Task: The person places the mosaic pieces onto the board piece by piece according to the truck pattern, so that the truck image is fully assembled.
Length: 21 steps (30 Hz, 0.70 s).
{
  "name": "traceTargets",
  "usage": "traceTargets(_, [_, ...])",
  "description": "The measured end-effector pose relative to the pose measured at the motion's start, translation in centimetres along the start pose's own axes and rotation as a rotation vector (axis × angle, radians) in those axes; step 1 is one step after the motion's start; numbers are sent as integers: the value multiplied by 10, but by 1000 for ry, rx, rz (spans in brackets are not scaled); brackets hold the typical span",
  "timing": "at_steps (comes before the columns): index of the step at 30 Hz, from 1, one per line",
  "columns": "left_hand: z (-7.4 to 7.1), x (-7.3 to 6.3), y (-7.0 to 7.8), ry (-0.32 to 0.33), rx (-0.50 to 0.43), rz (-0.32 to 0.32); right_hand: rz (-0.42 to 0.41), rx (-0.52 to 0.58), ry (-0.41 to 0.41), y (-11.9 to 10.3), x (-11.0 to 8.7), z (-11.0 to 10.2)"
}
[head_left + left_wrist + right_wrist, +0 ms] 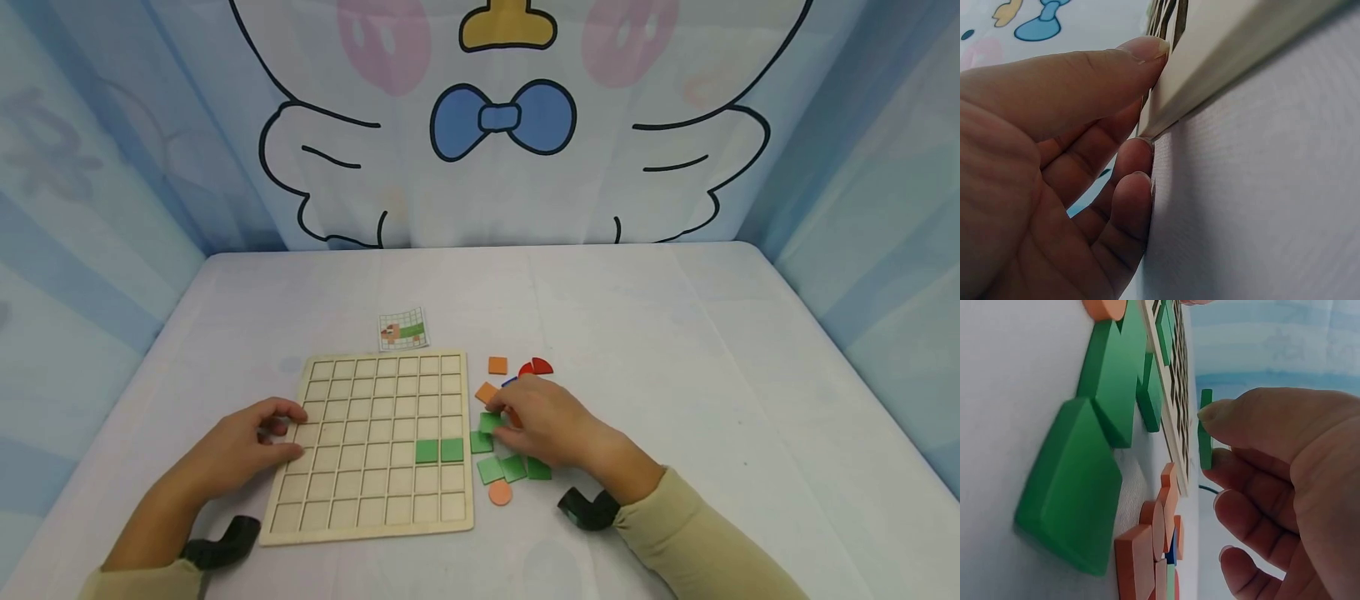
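In the head view my left hand point(243, 446) rests at the left edge of a wooden grid board point(341, 529), thumb and index finger spread apart along it. The left wrist view has its thumb point(1094, 84) at the board's rim point(1210, 62), other fingertips low beside the edge. My right hand point(551, 421) pinches a green square tile point(1205, 428) between thumb and finger, just right of the board. Two green tiles point(427, 452) sit side by side in cells near the board's right edge. Several loose green tiles point(513, 468) lie below the right hand.
A small picture card point(402, 330) lies behind the board. Around the right hand are orange squares point(497, 365), red quarter-round pieces point(542, 366), a partly hidden blue piece point(510, 382) and an orange disc point(500, 493). Black wrist mounts point(222, 543) stick out beside both wrists.
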<state>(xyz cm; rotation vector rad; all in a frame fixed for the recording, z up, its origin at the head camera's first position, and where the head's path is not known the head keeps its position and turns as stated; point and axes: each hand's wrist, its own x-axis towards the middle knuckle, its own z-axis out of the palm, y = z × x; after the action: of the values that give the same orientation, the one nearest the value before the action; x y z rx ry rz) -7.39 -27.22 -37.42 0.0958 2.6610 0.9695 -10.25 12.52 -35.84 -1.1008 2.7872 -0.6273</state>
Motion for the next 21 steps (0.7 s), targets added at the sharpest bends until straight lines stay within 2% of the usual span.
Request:
traceTargets(13, [0,0,0,-2,6,11,-65,24,-3,-15,13,6])
traceTargets(21, [0,0,0,-2,3,-2,-94,-21,-77,-30,25,16])
